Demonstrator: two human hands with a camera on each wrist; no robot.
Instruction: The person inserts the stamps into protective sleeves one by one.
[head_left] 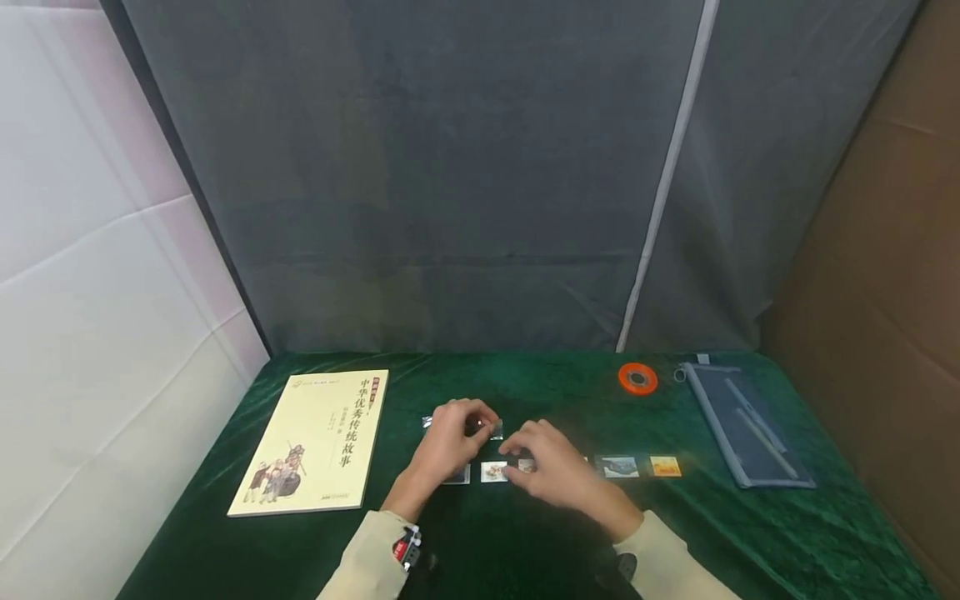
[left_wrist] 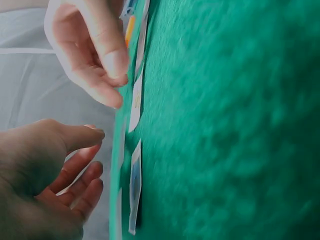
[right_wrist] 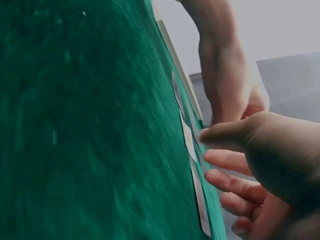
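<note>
Left grip (head_left: pixel 452 435) and right grip (head_left: pixel 553 467) half-open, empty; only head view shows book cover (head_left: pixel 315 442).

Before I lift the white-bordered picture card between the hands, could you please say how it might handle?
The picture card looks thin, so probably light and bendable. Lying low on green cloth, it may be awkward to pinch.

There are two hands (head_left: pixel 551 465), one book (head_left: pixel 311 442), one orange disc (head_left: pixel 637 379) and one pouch (head_left: pixel 716 425). Of small cards (head_left: pixel 619 467), I count at least five.

Booth (head_left: pixel 90 292) (curtained), gry. backdrop (head_left: pixel 450 167), grn. tablecloth (head_left: pixel 555 385)
</note>
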